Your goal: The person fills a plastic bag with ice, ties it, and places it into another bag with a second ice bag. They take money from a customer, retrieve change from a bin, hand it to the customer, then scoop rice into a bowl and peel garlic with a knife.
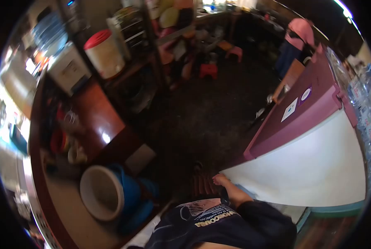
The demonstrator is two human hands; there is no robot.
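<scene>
Our right hand (pixel 219 179) is just beside a corner of the white-and-maroon chest freezer (pixel 310 162), which stands along the right edge of the dark floor (pixel 189 120). We cannot tell whether that grip is spread; our left hand is hidden.

Dark T-shirt (pixel 243 230), short sleeve (pixel 247 208) — pinkish front graphic (pixel 204 205), chunky cream lettering (pixel 217 219); smaller pale print (pixel 209 215)

Red-lidded drum (pixel 104 56), small red stool (pixel 208 70)
</scene>
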